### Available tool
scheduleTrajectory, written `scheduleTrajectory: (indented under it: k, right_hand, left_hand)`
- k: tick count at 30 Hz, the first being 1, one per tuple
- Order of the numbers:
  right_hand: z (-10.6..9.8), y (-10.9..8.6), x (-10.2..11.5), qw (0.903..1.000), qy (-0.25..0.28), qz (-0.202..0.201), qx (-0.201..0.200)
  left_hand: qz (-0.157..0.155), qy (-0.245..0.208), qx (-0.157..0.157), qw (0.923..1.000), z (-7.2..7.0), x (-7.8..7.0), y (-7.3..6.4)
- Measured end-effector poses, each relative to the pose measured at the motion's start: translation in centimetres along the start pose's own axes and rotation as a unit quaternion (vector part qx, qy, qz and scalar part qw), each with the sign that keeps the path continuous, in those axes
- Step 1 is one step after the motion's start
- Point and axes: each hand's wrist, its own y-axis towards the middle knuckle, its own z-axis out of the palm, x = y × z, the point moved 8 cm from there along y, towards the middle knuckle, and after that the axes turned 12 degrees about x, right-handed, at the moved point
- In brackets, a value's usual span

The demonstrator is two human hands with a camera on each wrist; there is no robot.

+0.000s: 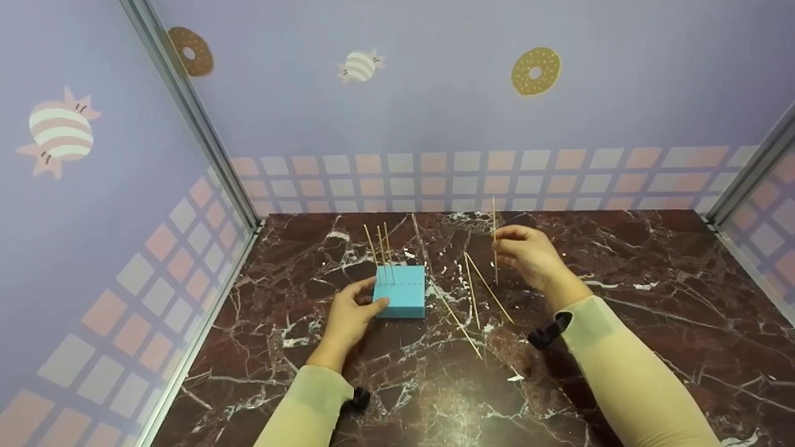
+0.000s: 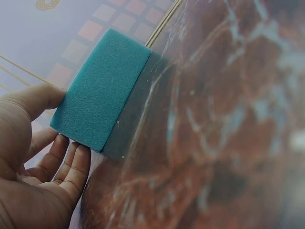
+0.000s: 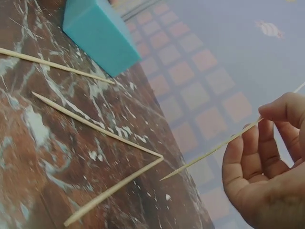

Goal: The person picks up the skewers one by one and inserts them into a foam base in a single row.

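Note:
A blue foam block (image 1: 404, 295) sits on the table with a row of small holes across its top. Three thin wooden skewers (image 1: 381, 245) stand in the left part of that row. My left hand (image 1: 354, 310) grips the block from its left side, thumb on the near top edge and fingers behind and beneath, as the left wrist view shows. To the right, my right hand (image 1: 528, 254) pinches one bamboo skewer (image 3: 209, 151) between thumb and fingers. It is held nearly upright, with its pointed tip downward.
Three loose skewers lie between the block and my right hand; two of them (image 1: 472, 292) meet at their far ends, and another skewer (image 1: 456, 320) slants closer to the block. White crumbs dot the marbled table (image 1: 397, 397). Patterned walls (image 1: 447, 112) enclose the back and sides.

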Motion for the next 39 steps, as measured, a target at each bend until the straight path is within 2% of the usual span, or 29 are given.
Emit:
scheduleTrajectory:
  k: [9,14,18,29,39]
  right_hand:
    - [2.7,0.4,0.5,0.9988,0.004,-0.044,0.021]
    - [4.0,0.7,0.7,0.9978,-0.013,-0.059,0.027]
    - [5.0,1.1,0.8,0.9968,-0.032,-0.064,0.035]
    - [7.2,1.9,0.9,0.9944,-0.025,-0.087,0.054]
    - [9.2,2.8,0.5,0.9935,-0.029,-0.095,0.055]
  left_hand:
    - [0.012,0.01,0.004,0.9999,-0.1,-0.1,-0.1]
    - [0.018,0.009,0.007,0.9998,0.0,-0.1,-0.1]
    - [0.019,0.006,0.006,0.9998,0.0,-0.1,-0.1]
    - [0.017,0.005,0.004,0.9998,0.0,0.0,0.0]
    - [0.012,0.004,0.011,0.9999,0.1,-0.1,-0.2]
